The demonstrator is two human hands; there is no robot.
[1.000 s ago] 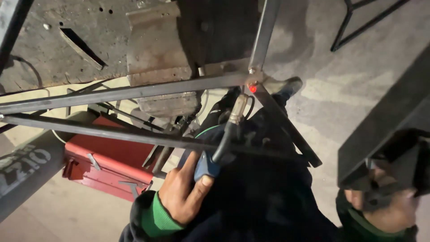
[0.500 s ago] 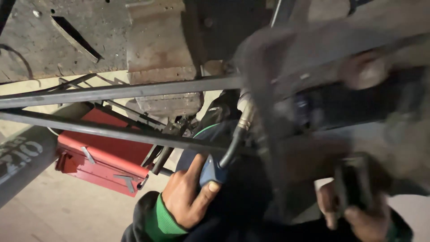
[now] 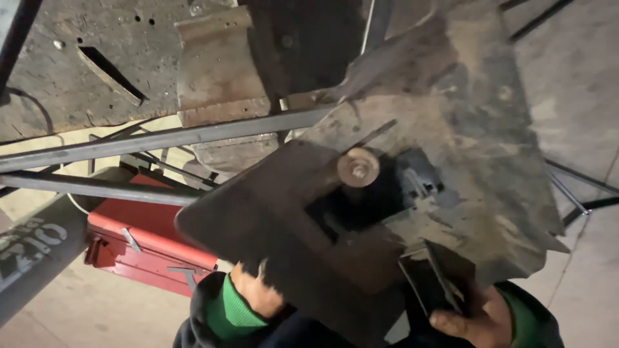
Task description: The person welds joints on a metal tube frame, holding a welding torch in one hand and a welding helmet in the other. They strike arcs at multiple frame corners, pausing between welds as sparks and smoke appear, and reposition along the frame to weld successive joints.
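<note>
Light: dim and warm, with no lamp in view.
Brightest: pale concrete floor (image 3: 580,270) at right and lower left.
Shadows: deep black behind the dark handheld welding shield (image 3: 361,212).
Focus: the shield, close to the lens, is soft.
Blur: slight smear on the grey steel bars (image 3: 161,138).
Glare: none.

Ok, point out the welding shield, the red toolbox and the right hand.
Welding shield (image 3: 477,129): head view, on its worn outer face, upper right.
Red toolbox (image 3: 138,248): head view, on its lid, near the latch.
Right hand (image 3: 474,319): head view, on the back of the hand gripping the shield's handle.
</note>
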